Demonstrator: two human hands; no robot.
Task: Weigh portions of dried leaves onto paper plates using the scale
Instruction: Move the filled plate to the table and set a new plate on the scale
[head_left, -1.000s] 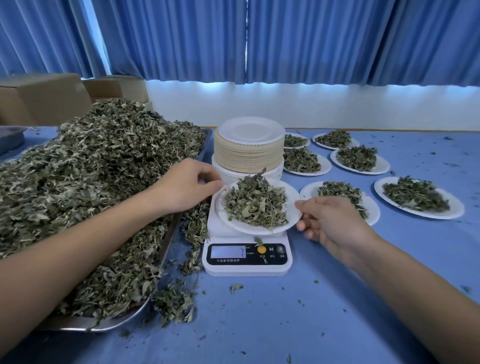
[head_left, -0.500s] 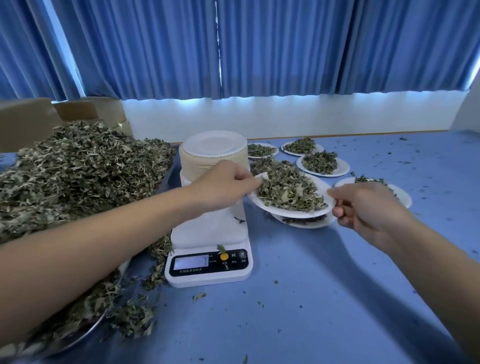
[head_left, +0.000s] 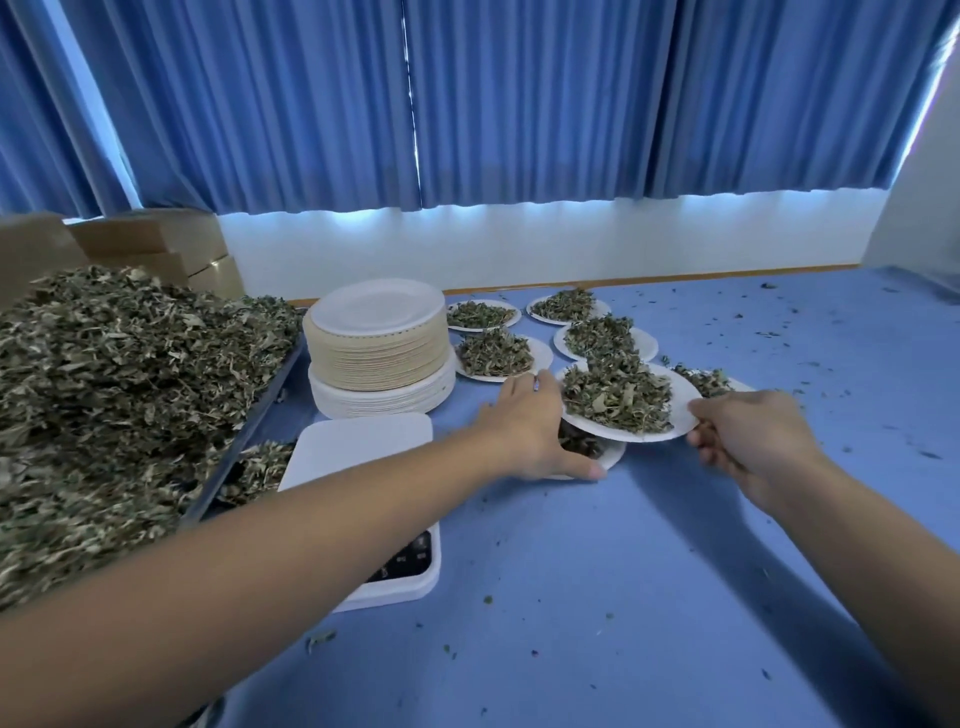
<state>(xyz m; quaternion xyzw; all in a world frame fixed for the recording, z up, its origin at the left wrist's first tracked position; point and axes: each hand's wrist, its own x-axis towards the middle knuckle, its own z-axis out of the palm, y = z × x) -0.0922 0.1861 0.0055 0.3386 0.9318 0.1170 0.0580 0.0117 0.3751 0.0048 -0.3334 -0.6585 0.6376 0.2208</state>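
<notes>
A paper plate heaped with dried leaves (head_left: 623, 402) hangs just above another filled plate (head_left: 613, 457), to the right of the scale. My right hand (head_left: 748, 441) pinches the carried plate's right rim. At its left rim is my left hand (head_left: 535, 426), fingers fairly straight and touching the edge, thumb spread out low toward the under plate. The white scale (head_left: 363, 452) has a bare platform, and my left forearm hides most of its display. A big pile of dried leaves (head_left: 119, 374) fills a metal tray at the left.
A tall stack of empty paper plates (head_left: 379, 338) stands behind the scale. Several filled plates (head_left: 496, 356) lie behind my hands, one more (head_left: 714, 382) at the right. Cardboard boxes (head_left: 150, 244) sit at the back left. Leaf crumbs dot the blue table (head_left: 623, 597).
The filled plate was lifted off the scale and carried right, over another filled plate. My view turned right, and the scale's platform now stands bare.
</notes>
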